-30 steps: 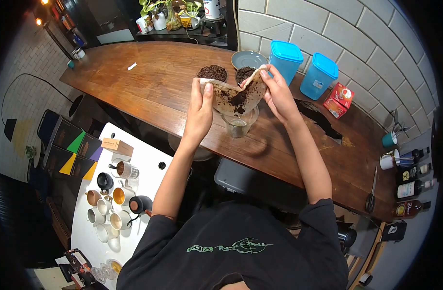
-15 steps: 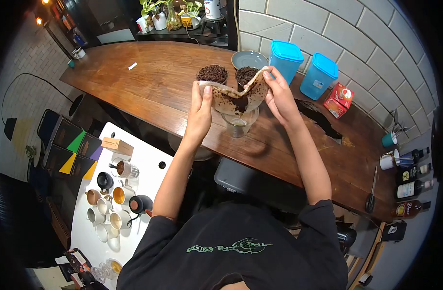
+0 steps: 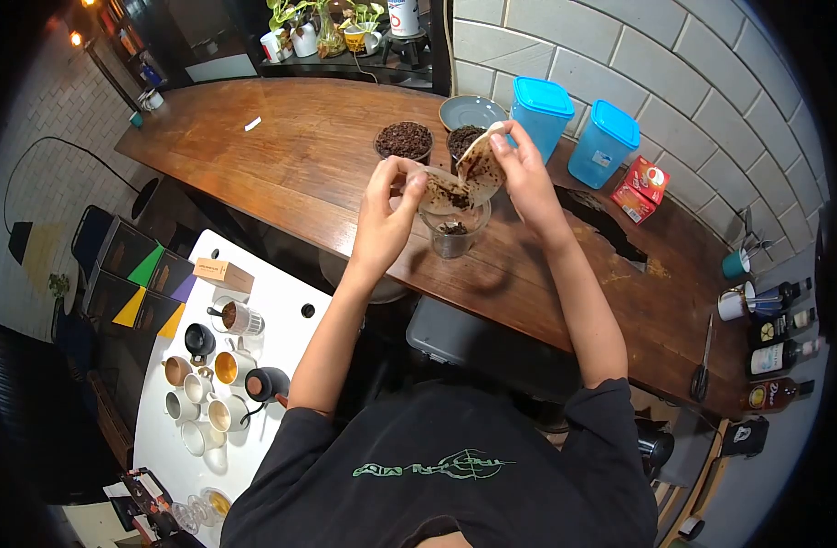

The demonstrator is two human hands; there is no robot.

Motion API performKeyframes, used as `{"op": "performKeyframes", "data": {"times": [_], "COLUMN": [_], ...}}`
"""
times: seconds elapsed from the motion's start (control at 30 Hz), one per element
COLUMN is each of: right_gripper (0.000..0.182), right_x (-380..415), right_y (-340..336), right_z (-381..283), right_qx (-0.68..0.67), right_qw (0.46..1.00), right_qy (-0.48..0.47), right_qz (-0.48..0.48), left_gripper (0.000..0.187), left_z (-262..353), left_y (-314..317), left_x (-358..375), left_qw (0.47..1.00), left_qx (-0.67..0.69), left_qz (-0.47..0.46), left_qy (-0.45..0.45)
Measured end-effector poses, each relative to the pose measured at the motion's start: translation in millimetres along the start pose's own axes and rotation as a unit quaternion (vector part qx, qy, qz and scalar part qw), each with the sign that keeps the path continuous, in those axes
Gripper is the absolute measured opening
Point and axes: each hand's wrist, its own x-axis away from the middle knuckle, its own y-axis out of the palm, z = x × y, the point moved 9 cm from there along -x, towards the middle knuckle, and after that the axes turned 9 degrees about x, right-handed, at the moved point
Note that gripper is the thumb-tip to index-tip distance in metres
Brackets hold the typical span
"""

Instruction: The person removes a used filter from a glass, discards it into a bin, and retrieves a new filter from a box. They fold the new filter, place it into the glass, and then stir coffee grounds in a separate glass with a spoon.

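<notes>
A stained paper coffee filter (image 3: 482, 169) is stretched between my two hands, with dark wet coffee grounds stuck to its inside. My left hand (image 3: 388, 201) pinches its left edge and my right hand (image 3: 525, 178) grips the upper right edge. Directly below is a clear cup (image 3: 452, 239) on the wooden counter, with some dark grounds inside it. Behind my hands, a clear cup of dark grounds (image 3: 404, 140) stands at the left. Another cup of dark grounds (image 3: 467, 140) is partly hidden by the filter.
On the wooden counter (image 3: 281, 146) are a grey plate (image 3: 473, 110), two blue-lidded containers (image 3: 541, 110), a red box (image 3: 640, 189) and a knife (image 3: 702, 370). Bottles (image 3: 777, 356) line the right end. Several mugs (image 3: 225, 414) stand on the white table (image 3: 281, 320) at lower left.
My left hand has moved slightly right and the filter has folded and tilted over the cup. Dark grounds now lie in the cup, which looked bare before.
</notes>
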Motion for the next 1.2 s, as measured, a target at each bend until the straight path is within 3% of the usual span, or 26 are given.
{"op": "performKeyframes", "data": {"times": [0.07,0.1,0.13,0.27,0.37,0.43,0.53,0.8,1.2], "right_gripper": [0.014,0.015,0.015,0.018,0.018,0.016,0.013,0.01,0.013], "right_x": [5.3,7.9,9.4,9.0,5.8,3.7,-2.6,-10.6,-23.2], "right_y": [5.9,6.0,5.9,-3.2,-10.2,-12.4,-12.7,-7.5,4.8], "right_z": [-12.3,-19.2,-24.7,-29.1,-16.9,6.2,19.1,32.2,33.2], "right_qx": [0.074,0.132,0.19,0.212,0.134,-0.059,-0.147,-0.138,-0.214], "right_qw": [0.997,0.991,0.98,0.975,0.989,0.998,0.989,0.99,0.973], "right_qy": [-0.018,-0.036,-0.053,-0.068,-0.057,0.024,0.016,0.023,0.068], "right_qz": [-0.015,-0.006,0.003,0.017,0.023,0.023,0.009,0.01,-0.058], "left_gripper": [0.018,0.022,0.022,0.021,0.022,0.023,0.024,0.03,0.027], "left_z": [29.4,29.1,29.0,13.5,5.9,0.7,-5.4,-8.7,-15.1], "left_y": [2.4,1.8,1.3,-11.9,-18.2,-21.9,-20.8,-3.3,-9.0], "left_x": [3.2,3.3,4.3,7.1,8.8,8.5,6.4,10.3,7.7], "left_qw": [0.983,0.982,0.982,0.995,0.994,0.993,0.996,0.999,0.989], "left_qx": [-0.161,-0.175,-0.175,-0.084,-0.078,-0.08,-0.061,0.042,0.134], "left_qz": [0.017,0.009,0.009,0.052,0.076,0.085,0.067,-0.01,-0.022], "left_qy": [0.091,0.072,0.073,-0.002,-0.011,-0.007,0.008,-0.024,-0.057]}}
